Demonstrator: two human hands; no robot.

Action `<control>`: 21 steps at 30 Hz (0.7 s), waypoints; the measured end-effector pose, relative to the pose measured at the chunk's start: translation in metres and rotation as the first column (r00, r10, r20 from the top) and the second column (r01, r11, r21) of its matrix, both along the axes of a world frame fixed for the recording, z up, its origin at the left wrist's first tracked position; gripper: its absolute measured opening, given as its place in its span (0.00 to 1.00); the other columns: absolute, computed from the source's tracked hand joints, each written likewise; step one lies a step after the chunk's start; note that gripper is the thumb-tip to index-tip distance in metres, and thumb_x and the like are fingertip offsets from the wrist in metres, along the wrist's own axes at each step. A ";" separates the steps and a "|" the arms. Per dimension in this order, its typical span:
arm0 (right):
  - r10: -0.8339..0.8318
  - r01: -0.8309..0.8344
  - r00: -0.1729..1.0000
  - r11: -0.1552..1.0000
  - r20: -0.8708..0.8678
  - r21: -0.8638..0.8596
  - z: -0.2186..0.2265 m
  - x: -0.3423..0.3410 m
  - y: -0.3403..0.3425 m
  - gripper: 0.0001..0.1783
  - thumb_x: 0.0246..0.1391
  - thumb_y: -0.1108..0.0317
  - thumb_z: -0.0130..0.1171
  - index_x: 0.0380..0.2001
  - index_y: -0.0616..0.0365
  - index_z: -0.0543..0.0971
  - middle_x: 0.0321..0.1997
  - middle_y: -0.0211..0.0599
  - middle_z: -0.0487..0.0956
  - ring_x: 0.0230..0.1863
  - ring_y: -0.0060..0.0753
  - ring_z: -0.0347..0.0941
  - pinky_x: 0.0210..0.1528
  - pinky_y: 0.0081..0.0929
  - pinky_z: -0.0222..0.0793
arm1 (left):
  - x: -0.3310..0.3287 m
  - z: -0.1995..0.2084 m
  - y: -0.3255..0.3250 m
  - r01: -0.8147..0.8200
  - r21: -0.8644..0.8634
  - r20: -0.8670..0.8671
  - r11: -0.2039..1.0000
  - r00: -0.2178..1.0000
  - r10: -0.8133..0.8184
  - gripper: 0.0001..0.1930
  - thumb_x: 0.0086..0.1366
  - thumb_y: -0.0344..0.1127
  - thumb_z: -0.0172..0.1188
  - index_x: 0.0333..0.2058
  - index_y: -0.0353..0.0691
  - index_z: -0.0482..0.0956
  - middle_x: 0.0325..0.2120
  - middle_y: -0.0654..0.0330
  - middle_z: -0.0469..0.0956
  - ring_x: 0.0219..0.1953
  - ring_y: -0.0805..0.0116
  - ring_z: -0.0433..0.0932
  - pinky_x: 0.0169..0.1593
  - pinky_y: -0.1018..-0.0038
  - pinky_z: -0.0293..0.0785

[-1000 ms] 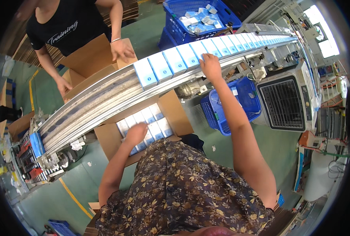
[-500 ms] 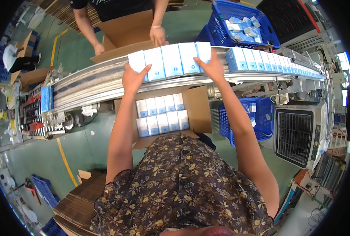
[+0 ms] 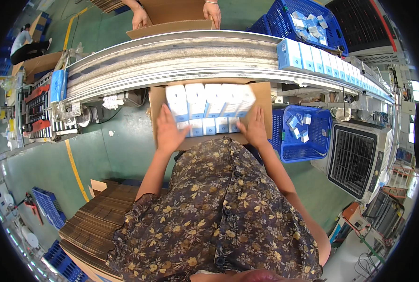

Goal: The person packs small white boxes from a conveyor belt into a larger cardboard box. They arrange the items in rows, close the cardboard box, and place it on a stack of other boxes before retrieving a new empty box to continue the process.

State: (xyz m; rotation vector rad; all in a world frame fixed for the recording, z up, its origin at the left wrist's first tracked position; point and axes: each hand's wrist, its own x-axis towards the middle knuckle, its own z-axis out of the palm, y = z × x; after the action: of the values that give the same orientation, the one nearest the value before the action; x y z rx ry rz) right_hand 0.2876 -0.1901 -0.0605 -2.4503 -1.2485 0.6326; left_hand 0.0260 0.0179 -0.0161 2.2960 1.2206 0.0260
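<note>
The row of five white-and-blue cartons [image 3: 214,99] is inside the open cardboard box [image 3: 266,101], at its far side, with a nearer, lower row [image 3: 209,126] showing in front. I can't tell whether its base has settled. To handle it well, I'd want even inward pressure from both ends and the tops kept level; the right end looks blurred and slightly skewed, so I'd square that first.

My left hand [image 3: 170,134] is at the left end and my right hand [image 3: 256,129] at the right, fingers straight and pointing away from me, thumbs turned inward, forearms reaching forward. I cannot tell from here whether either grip is pressing or released.

Beyond the box runs the conveyor [image 3: 171,56], more cartons lined up [image 3: 317,58] at its right; a blue basket [image 3: 306,152] sits right of the box.
</note>
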 end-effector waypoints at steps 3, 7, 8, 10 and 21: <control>0.371 -0.378 0.925 0.872 -0.084 -0.310 -0.008 0.008 0.002 0.47 0.60 0.45 0.59 0.71 0.60 0.53 0.73 0.64 0.54 0.75 0.63 0.48 0.72 0.46 0.51 | -0.026 -0.084 -0.003 0.593 -0.142 -0.148 0.792 0.779 -0.609 0.54 0.57 0.57 0.67 0.70 0.31 0.47 0.71 0.33 0.42 0.71 0.32 0.45 0.71 0.56 0.54; 0.296 -0.315 0.948 0.926 -0.118 -0.209 -0.030 -0.006 0.047 0.40 0.59 0.40 0.56 0.71 0.35 0.59 0.75 0.58 0.52 0.76 0.62 0.45 0.73 0.47 0.50 | 0.029 -0.053 0.012 0.404 -0.342 -0.282 0.849 0.817 -0.502 0.51 0.60 0.62 0.62 0.72 0.42 0.49 0.71 0.34 0.37 0.73 0.33 0.39 0.72 0.57 0.49; 0.311 -0.317 0.948 0.906 -0.064 -0.282 -0.039 -0.006 0.063 0.39 0.60 0.39 0.55 0.71 0.35 0.60 0.75 0.58 0.51 0.75 0.61 0.46 0.73 0.47 0.50 | 0.037 -0.068 0.018 0.365 -0.333 -0.326 0.870 0.821 -0.469 0.50 0.59 0.62 0.63 0.72 0.44 0.50 0.71 0.34 0.37 0.73 0.33 0.40 0.72 0.57 0.49; 0.334 -0.319 0.942 0.871 -0.024 -0.373 -0.056 0.001 0.087 0.40 0.60 0.39 0.54 0.71 0.37 0.59 0.76 0.58 0.50 0.75 0.61 0.47 0.73 0.47 0.50 | 0.050 -0.093 0.024 0.343 -0.270 -0.429 0.900 0.794 -0.431 0.50 0.59 0.62 0.62 0.71 0.42 0.51 0.72 0.35 0.35 0.73 0.34 0.41 0.73 0.58 0.48; 0.363 -0.327 0.766 0.931 -0.531 0.166 0.025 0.122 0.068 0.20 0.63 0.56 0.55 0.52 0.55 0.79 0.56 0.43 0.79 0.56 0.43 0.75 0.59 0.37 0.70 | 0.116 -0.134 0.045 0.482 -0.338 -0.244 0.808 0.785 -0.570 0.26 0.64 0.52 0.59 0.51 0.37 0.80 0.47 0.48 0.81 0.51 0.52 0.79 0.55 0.60 0.74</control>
State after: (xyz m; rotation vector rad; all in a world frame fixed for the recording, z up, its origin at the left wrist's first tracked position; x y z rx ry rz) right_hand 0.4095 -0.1225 -0.0352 -1.7746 -1.4303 1.2740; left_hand 0.1418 0.0634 -0.1497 2.3790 0.6157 -0.7184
